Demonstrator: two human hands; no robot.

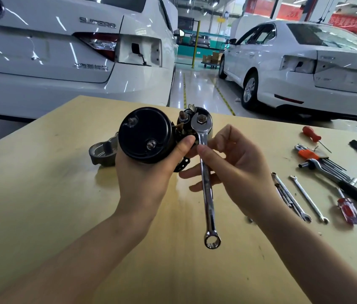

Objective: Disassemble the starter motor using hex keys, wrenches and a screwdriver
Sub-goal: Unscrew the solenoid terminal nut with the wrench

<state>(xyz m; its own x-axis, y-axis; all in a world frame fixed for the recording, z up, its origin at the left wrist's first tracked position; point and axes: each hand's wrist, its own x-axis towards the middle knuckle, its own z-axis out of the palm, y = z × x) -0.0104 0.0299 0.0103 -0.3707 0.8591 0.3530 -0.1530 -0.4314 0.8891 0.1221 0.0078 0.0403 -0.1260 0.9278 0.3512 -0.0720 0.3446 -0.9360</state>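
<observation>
Two cars, two screwdrivers

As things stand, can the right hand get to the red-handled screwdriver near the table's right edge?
Probably not yet. The right hand pinches the wrench seated on the starter motor's nut, so that grip must let go first. The way to the red-handled screwdriver looks open, past the loose wrenches.

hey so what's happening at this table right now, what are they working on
A person is taking apart a starter motor at a wooden table. The left hand holds the motor's black body up off the table, and the right hand pinches a combination wrench near its head, with the open end seated on a nut on the solenoid terminal. The nut is still on. More wrenches, a hex key set and screwdrivers lie to the right.
</observation>
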